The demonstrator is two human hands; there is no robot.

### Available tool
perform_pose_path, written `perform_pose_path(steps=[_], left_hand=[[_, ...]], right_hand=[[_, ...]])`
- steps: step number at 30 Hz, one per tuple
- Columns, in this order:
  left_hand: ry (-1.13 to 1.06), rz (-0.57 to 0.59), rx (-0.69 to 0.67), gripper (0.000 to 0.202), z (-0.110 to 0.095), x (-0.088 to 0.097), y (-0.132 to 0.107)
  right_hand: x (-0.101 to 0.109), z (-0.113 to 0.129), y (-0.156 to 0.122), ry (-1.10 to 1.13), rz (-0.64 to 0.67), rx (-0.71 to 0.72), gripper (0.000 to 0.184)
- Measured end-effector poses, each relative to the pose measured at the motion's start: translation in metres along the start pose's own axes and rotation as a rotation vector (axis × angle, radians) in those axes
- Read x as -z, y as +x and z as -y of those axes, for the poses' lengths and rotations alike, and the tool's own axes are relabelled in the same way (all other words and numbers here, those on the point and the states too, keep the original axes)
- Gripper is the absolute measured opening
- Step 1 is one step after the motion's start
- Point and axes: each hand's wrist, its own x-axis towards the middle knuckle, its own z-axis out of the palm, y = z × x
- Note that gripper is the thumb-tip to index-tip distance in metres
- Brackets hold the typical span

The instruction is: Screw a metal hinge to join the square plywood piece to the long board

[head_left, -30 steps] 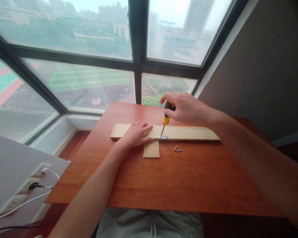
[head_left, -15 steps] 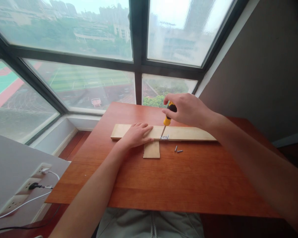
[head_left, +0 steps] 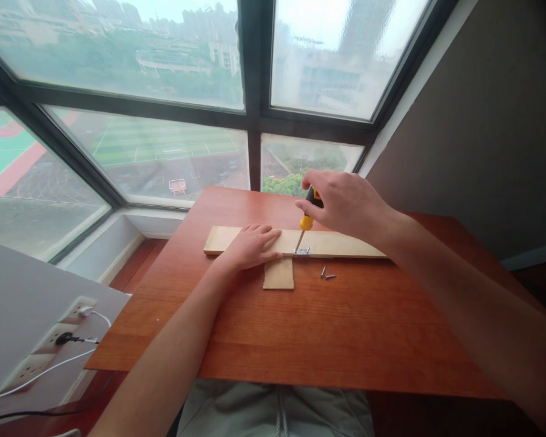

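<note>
A long pale wooden board [head_left: 337,244] lies across the reddish table [head_left: 300,328], with a short wooden piece [head_left: 278,274] butted against its near edge. A small metal bracket [head_left: 303,250] sits at their joint. My right hand [head_left: 343,203] is closed round the black-and-yellow handle of a screwdriver [head_left: 306,221], whose tip stands on the bracket. My left hand [head_left: 250,246] lies flat, fingers stretched out, pressing on the long board and the short piece just left of the bracket.
Two loose screws [head_left: 326,274] lie on the table right of the short piece. A large window stands behind the table. At the lower left, a white power strip [head_left: 54,340] holds plugged-in cables. A dark wall rises on the right.
My right hand has turned slightly on the screwdriver handle and its forearm has swung over the board's right end. The left hand and the boards have stayed put.
</note>
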Motion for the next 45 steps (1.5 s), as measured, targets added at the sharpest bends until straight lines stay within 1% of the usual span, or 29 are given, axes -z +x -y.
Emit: perform_pose_path(steps=[2,4,7,10,12,16,19,21,24,26,29,33,35,36,38,40,42,45], left_hand=[[-0.002,0.0,-0.004,0.057,0.0002,0.0,-0.0001],[-0.001,-0.003,-0.005,0.057,0.0007,-0.0004,-0.0001],[0.0,-0.005,-0.007,0.057,0.0014,-0.0012,0.0],[-0.001,-0.003,-0.008,0.057,0.0016,-0.0012,0.0003],[0.001,0.001,-0.008,0.057,0.0014,-0.0007,0.0003],[0.009,0.006,-0.007,0.057,0.0015,-0.0001,0.0002],[0.007,0.008,-0.008,0.057,0.0018,-0.0005,0.0003],[0.002,0.009,-0.01,0.057,0.002,-0.0007,0.0006],[0.001,0.006,-0.01,0.057,0.0016,-0.0006,0.0008],[0.002,0.006,-0.01,0.057,0.0011,-0.0002,0.0008],[0.003,0.006,-0.01,0.056,0.0006,0.0003,0.0009],[0.008,0.004,-0.012,0.056,0.001,0.0002,0.001],[0.007,0.004,-0.015,0.056,0.0014,0.0,0.0011],[0.005,0.003,-0.016,0.057,0.0016,-0.0001,0.0011],[-0.002,0.002,-0.018,0.057,0.0017,-0.0002,0.0012],[-0.008,0.004,-0.017,0.057,0.0013,0.0001,0.0012],[-0.01,0.008,-0.015,0.056,0.0007,0.0007,0.0011],[-0.007,0.011,-0.015,0.056,-0.0002,0.0017,0.0008]], right_hand=[[0.0009,0.0024,0.0001,-0.039,0.023,-0.018,0.031],[0.0015,0.0023,0.0,-0.008,0.038,-0.027,0.03],[0.0025,-0.002,-0.0013,0.17,0.058,0.036,0.019],[0.0037,-0.0066,-0.0032,0.293,0.094,0.106,0.025],[0.0038,-0.0072,-0.004,0.262,0.08,0.086,0.026],[0.0015,-0.002,-0.0036,0.083,0.012,0.0,0.027],[0.0002,0.0017,-0.0024,0.022,0.021,-0.03,0.03],[0.0007,0.0017,-0.0022,0.051,0.026,-0.035,0.029],[0.0024,-0.0014,-0.0028,0.203,0.054,0.01,0.024],[0.0029,-0.0035,-0.0032,0.276,0.077,0.041,0.025],[0.0012,-0.0034,-0.003,0.211,0.039,0.007,0.024],[-0.0022,0.0009,-0.0017,0.071,-0.012,-0.065,0.033],[-0.0023,0.0017,-0.0007,0.081,-0.01,-0.076,0.033],[-0.002,0.0014,-0.0002,0.111,-0.003,-0.071,0.031],[-0.0009,-0.0002,0.0007,0.195,0.032,-0.037,0.024],[0.0,-0.002,0.0013,0.253,0.07,-0.009,0.024],[0.0001,-0.0025,0.0013,0.231,0.061,-0.023,0.025],[-0.0004,-0.0004,0.0004,0.113,-0.007,-0.087,0.03]])
